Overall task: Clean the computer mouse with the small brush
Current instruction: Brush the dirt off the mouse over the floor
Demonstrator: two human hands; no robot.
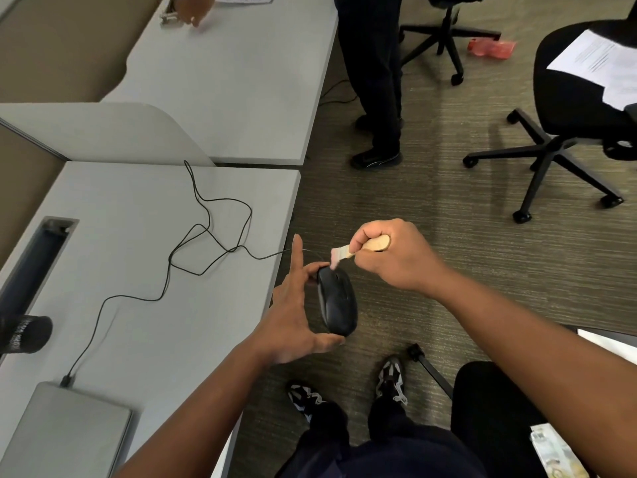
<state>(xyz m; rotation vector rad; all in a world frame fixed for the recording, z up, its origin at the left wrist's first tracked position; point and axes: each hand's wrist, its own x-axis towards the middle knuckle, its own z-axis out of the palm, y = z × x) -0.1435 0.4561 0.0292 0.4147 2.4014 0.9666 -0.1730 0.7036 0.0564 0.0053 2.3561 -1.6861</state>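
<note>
A black wired computer mouse (337, 301) is held in the air just past the desk's right edge, above the carpet. My left hand (293, 312) grips it between thumb and fingers, index finger pointing up. My right hand (393, 253) is closed around a small brush with a wooden handle (374, 243). Its pale bristles (337, 257) touch the front end of the mouse. The mouse's black cable (206, 232) loops across the desk to a grey laptop (65, 432).
The grey desk (138, 322) has a cable slot at left and a dark cylinder (26, 334) beside it. Another person stands by the far desk (375, 81). Black office chairs (558, 139) stand on the carpet; one holds papers. My feet are below.
</note>
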